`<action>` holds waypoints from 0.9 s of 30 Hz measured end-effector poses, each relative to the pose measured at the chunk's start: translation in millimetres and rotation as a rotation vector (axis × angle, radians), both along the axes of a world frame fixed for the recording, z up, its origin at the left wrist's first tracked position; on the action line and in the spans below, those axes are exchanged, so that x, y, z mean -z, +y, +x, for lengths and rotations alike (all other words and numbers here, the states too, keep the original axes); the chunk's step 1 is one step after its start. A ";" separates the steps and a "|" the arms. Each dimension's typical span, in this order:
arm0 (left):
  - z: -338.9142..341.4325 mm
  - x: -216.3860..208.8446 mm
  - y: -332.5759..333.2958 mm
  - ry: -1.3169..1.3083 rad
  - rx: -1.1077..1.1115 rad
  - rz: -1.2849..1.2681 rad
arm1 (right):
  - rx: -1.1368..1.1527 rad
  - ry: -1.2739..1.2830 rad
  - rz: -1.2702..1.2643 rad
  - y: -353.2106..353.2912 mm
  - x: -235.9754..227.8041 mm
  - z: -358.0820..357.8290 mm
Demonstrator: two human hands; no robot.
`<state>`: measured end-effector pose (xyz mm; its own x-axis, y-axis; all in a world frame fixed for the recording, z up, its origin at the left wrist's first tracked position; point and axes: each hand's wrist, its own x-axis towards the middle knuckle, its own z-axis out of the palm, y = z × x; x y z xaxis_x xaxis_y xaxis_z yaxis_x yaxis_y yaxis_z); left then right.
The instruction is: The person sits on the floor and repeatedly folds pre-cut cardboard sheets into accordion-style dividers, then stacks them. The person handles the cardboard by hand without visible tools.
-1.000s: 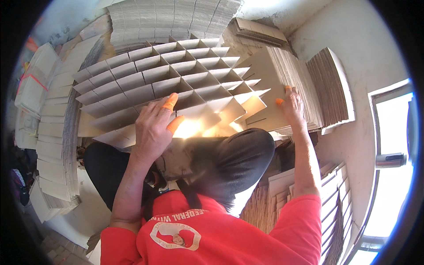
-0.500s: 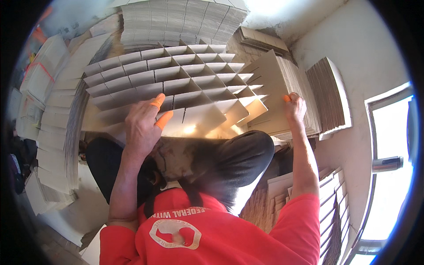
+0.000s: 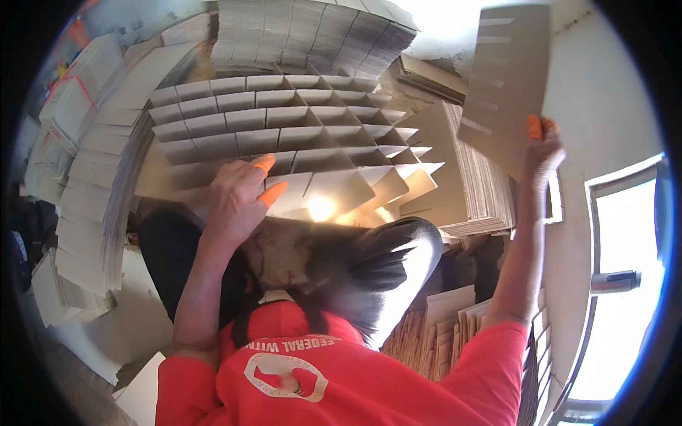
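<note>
One slotted cardboard strip (image 3: 506, 85) held upright, slots leftward.

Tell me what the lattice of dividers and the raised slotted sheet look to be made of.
Divider lattice: thin grey-brown cardboard, matte, judging by its flat, dull interlocking strips. Slotted sheet held in the right hand: seemingly the same matte board, with cut slits along one edge.
</note>
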<state>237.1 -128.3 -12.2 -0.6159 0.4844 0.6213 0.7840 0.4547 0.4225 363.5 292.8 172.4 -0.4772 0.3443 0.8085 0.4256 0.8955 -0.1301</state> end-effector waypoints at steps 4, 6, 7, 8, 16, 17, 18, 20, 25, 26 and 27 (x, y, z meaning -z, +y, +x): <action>-4.3 12.8 0.1 -0.049 0.065 -0.048 | -0.498 0.134 -0.427 -70.7 -28.8 -34.5; -3.4 14.6 1.9 -0.048 0.064 -0.016 | -0.709 0.055 -0.602 -102.5 -28.6 -49.7; -3.2 13.8 3.9 -0.046 0.077 -0.007 | -0.759 -0.030 -0.644 -114.3 -28.8 -54.9; -3.3 13.0 4.5 -0.043 0.085 0.000 | -0.795 -0.103 -0.685 -123.6 -24.7 -62.1; -3.0 14.8 6.2 -0.031 0.106 0.059 | -0.865 -0.386 -0.860 -176.2 -2.6 -95.1; -3.6 16.9 6.5 -0.029 0.101 0.061 | -0.847 -0.400 -0.826 -176.9 -2.7 -97.6; -4.3 18.1 6.6 -0.027 0.096 0.062 | -0.828 -0.414 -0.792 -177.1 -3.1 -100.2; -5.7 18.1 7.0 -0.019 0.101 0.071 | -0.806 -0.416 -0.760 -174.8 -3.0 -103.3; -5.5 17.9 5.8 -0.025 0.113 0.083 | -0.841 -0.354 -0.837 -171.5 1.1 -108.2; -6.0 19.2 6.2 -0.022 0.114 0.082 | -0.837 -0.376 -0.817 -170.8 3.4 -109.5; -5.9 19.9 6.4 -0.019 0.114 0.081 | -0.833 -0.398 -0.796 -169.6 6.5 -111.2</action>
<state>231.1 -122.0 -32.1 -0.5712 0.5011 0.6501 0.8205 0.3266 0.4692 252.3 123.2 165.9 -0.9550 0.1472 0.2575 -0.1055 0.6428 -0.7587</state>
